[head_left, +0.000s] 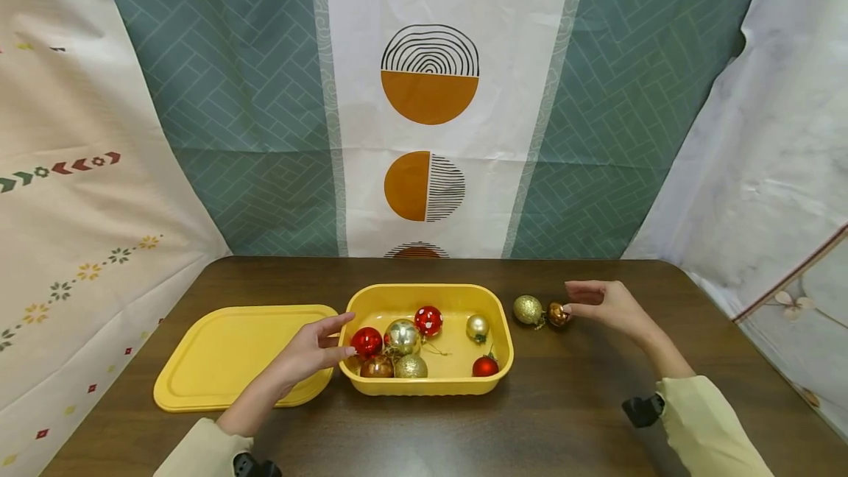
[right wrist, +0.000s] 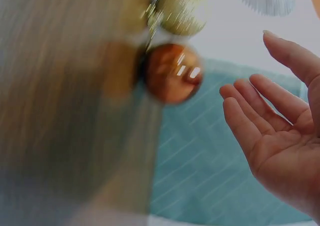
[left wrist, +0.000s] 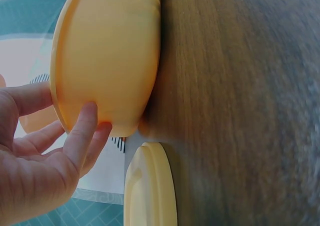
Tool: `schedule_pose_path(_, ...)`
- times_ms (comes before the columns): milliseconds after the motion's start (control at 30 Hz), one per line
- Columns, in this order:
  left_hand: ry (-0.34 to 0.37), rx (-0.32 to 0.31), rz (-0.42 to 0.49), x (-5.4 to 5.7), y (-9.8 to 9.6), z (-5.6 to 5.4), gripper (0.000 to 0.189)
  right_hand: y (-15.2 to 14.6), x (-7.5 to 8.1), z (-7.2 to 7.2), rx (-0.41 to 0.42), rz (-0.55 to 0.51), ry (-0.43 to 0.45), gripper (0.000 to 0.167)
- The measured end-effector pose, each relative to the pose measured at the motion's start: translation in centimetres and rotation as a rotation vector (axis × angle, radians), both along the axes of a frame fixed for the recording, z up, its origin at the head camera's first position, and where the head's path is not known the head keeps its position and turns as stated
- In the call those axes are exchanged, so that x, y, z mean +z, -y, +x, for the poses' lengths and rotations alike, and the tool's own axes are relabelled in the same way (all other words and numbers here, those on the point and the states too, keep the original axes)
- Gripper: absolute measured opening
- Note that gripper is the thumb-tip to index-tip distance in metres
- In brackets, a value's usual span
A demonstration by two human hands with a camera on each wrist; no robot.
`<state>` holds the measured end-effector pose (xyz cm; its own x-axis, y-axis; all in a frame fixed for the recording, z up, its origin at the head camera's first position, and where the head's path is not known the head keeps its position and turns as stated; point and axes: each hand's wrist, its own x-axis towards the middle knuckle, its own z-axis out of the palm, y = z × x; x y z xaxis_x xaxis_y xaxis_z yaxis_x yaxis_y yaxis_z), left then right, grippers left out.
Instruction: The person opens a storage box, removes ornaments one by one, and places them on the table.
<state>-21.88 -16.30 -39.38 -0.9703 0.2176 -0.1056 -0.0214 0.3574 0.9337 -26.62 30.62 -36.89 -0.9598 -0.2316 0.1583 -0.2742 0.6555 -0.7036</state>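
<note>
My left hand (head_left: 310, 350) is at the left end of a yellow plastic box (head_left: 430, 386). Its thumb lies over the rim and other fingers rest against the outer wall (left wrist: 107, 61), so it holds the edge. Inside the box are several Christmas balls, among them a shiny red ball (head_left: 367, 341), a white-dotted red ball (head_left: 428, 321) and a large gold ball (head_left: 402, 336). On the table right of the box, a glittery gold ball (head_left: 528, 311) lies beside a copper ball (head_left: 559, 314). My right hand (head_left: 612, 308) hovers by the copper ball, fingers spread, a gap showing in the right wrist view.
A yellow lid (head_left: 225, 359) lies flat on the brown table (head_left: 530, 425), left of the box and partly under my left forearm. A patterned curtain (head_left: 265, 94) hangs behind the table's far edge. Light cloths hang on both sides.
</note>
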Motion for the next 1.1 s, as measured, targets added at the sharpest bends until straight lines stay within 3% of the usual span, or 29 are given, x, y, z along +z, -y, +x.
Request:
schedule_pose_path(233, 0.000, 0.003, 0.000, -0.1, 0.0, 0.0, 0.058, 4.2, 1.1, 1.0, 0.128, -0.078, 0.014, 0.050)
schedule_pose_path(533, -0.006, -0.013, 0.014, -0.2, 0.1, -0.1, 0.059, 11.0, 1.0, 2.0, 0.322, -0.098, 0.028, 0.048)
schedule_pose_path(867, -0.002, -0.001, 0.010, -0.1, 0.1, 0.0, 0.060, 17.0, -0.2, 2.6, 0.515, -0.096, 0.075, 0.042)
schedule_pose_path(1100, -0.020, -0.035, 0.001, -0.2, 0.2, 0.0, 0.061, 19.2, -1.2, 2.7, 0.560, -0.030, 0.085, 0.037)
